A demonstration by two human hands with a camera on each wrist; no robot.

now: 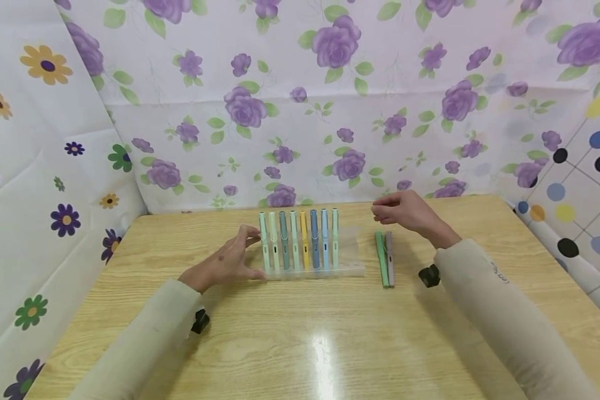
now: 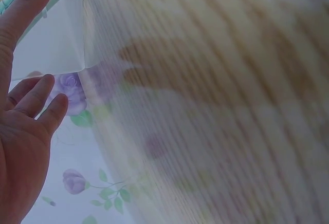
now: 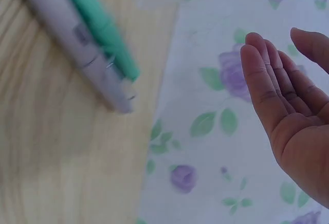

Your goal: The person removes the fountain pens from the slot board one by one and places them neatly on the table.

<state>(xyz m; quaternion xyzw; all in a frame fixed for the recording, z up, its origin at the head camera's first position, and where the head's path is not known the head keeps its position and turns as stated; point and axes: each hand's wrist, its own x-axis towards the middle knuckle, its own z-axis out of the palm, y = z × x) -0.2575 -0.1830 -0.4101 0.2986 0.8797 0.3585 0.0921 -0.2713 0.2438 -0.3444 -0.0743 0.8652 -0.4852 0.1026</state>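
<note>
A clear plastic pen stand (image 1: 350, 271) sits on the table, with several capped pens (image 1: 305, 240) standing in a row in pale green, teal, yellow and blue. My left hand (image 1: 235, 258) holds the stand's left end, thumb at the front corner and fingertips toward the back. The left wrist view shows the thumb overlapping the stand (image 2: 56, 44) and fingertips right at its edge. Raised behind two loose pens, my right hand (image 1: 405, 213) holds nothing, its fingers nearly straight in the right wrist view. Those are a green pen (image 1: 381, 259) and a greyish-purple pen (image 1: 390, 261), lying side by side.
The wooden table (image 1: 260, 333) meets a wall of purple-flowered cloth (image 1: 290, 139) at its back edge. Patterned cloth also hangs at the left and right. Black wrist cameras (image 1: 429, 275) sit under both sleeves. The stand's right part (image 1: 350, 244) bears no pens.
</note>
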